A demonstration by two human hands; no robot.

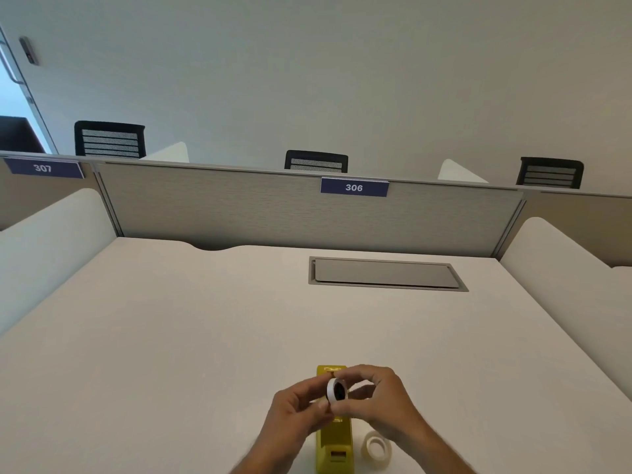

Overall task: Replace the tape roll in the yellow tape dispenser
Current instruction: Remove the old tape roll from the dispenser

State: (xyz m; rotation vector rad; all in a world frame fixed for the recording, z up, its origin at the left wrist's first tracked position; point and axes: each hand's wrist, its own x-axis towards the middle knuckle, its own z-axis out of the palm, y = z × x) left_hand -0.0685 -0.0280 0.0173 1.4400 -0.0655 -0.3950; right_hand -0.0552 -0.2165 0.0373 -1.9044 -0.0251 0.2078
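The yellow tape dispenser (pixel 334 446) stands on the white desk (pixel 191 336) near the bottom edge of the view, its long side pointing away from me. Just above it, both hands hold a small white tape roll with a black core (pixel 336 390). My left hand (pixel 297 410) pinches the roll from the left. My right hand (pixel 378 400) grips it from the right, fingers curled over it. Part of the dispenser is hidden behind my hands. A second roll of clear tape (pixel 376 448) lies flat on the desk just right of the dispenser.
A grey cable hatch (pixel 386 273) is set into the desk further back. A grey partition (pixel 273 206) with a "306" label closes the far edge, and white side dividers (pixel 564 268) stand left and right. Black chairs show beyond the partition.
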